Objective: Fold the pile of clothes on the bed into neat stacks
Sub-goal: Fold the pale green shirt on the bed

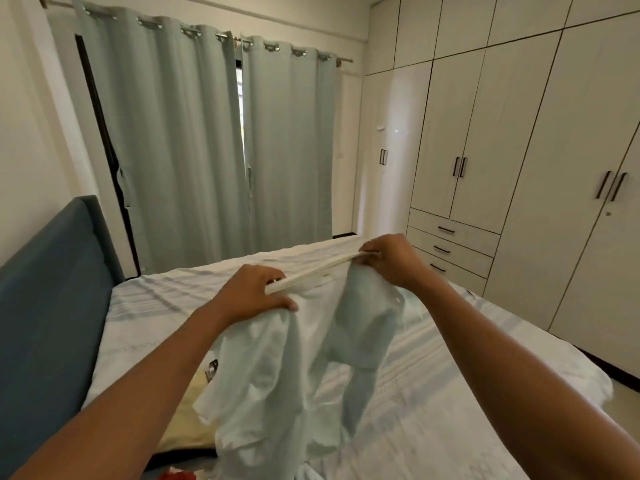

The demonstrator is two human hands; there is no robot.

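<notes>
A pale blue-white garment (284, 368) hangs above the bed (450, 393), its top band stretched taut between both hands. My left hand (249, 292) grips the band's left end with curled fingers. My right hand (391, 258) pinches the right end, held slightly higher and farther away. The cloth drapes down in loose folds toward the sheet. Under it at the lower left lie a pale yellow garment (187, 424) and a bit of red cloth (176, 475), both mostly hidden.
The bed has a light striped sheet and a dark blue headboard (52, 306) on the left. Grey-green curtains (207, 150) hang behind the bed. White wardrobes (519, 150) with drawers line the right wall, with a strip of floor between them and the bed.
</notes>
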